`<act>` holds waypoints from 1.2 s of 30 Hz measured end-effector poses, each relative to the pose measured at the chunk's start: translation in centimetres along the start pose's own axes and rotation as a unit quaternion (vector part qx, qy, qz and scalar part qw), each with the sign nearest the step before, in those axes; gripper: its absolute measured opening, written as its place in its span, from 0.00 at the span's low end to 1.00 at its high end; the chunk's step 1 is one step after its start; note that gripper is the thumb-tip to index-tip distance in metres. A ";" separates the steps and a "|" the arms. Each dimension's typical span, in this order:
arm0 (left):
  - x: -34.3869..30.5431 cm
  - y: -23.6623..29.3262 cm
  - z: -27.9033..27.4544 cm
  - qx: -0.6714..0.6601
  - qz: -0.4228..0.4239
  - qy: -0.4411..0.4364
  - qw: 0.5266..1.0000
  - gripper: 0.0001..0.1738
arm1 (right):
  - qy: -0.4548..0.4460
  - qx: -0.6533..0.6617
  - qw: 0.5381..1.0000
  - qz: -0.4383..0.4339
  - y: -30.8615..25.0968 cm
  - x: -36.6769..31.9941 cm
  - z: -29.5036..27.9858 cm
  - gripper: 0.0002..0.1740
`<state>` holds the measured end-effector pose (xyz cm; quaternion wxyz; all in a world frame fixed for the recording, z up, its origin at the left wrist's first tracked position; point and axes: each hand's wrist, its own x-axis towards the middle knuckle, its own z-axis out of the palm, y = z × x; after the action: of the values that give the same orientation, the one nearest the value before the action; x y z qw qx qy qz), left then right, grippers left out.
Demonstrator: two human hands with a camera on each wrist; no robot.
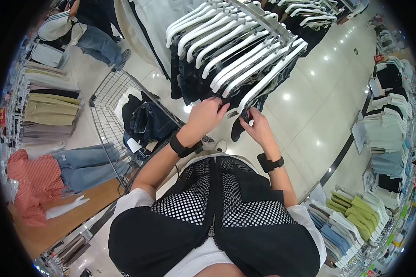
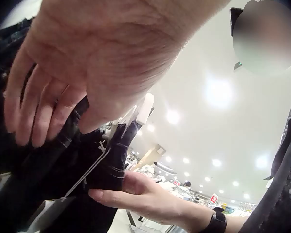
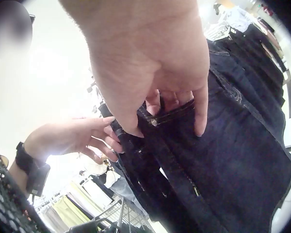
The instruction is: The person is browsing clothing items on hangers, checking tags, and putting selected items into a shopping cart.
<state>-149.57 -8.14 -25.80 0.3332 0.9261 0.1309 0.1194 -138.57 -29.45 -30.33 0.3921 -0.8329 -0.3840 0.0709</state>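
Observation:
Dark denim garments hang from white hangers on a metal rack. The left hand is at the waist of one garment near the hanger ends; in the left wrist view this hand has its fingers lying over dark cloth. A white string tag hangs close by. The right hand holds the front garment's top edge. In the right wrist view the right hand pinches the waistband of the dark denim, thumb outside, some fingers behind it.
A wire shopping cart with folded denim stands at left. Beyond it are shelves of folded clothes, a mannequin in a red checked shirt and another person. Racks of clothes line the right side.

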 end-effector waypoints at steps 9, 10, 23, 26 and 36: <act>0.4 -0.7 0.2 -0.030 0.019 0.043 0.998 0.16 | -0.008 0.011 1.000 0.024 -0.6 0.3 1.9 0.20; 0.5 -0.8 0.3 -0.030 0.019 0.046 0.998 0.16 | -0.002 0.005 1.000 0.019 -0.4 0.4 2.2 0.19; 1.4 -1.6 1.6 -0.058 0.056 0.015 0.997 0.14 | 0.042 -0.043 0.998 0.028 0.8 0.8 4.6 0.21; 1.4 -1.3 1.6 -0.064 0.054 0.012 0.996 0.14 | 0.041 -0.030 0.998 0.045 0.5 0.8 4.6 0.22; 1.5 -1.8 2.5 -0.058 0.065 0.021 0.996 0.15 | 0.057 -0.100 0.993 0.004 1.7 0.5 5.1 0.22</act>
<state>-147.68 -7.81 -28.59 0.3755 0.9089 0.0704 0.1673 -139.33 -26.71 -34.97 0.3278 -0.8720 -0.3633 -0.0139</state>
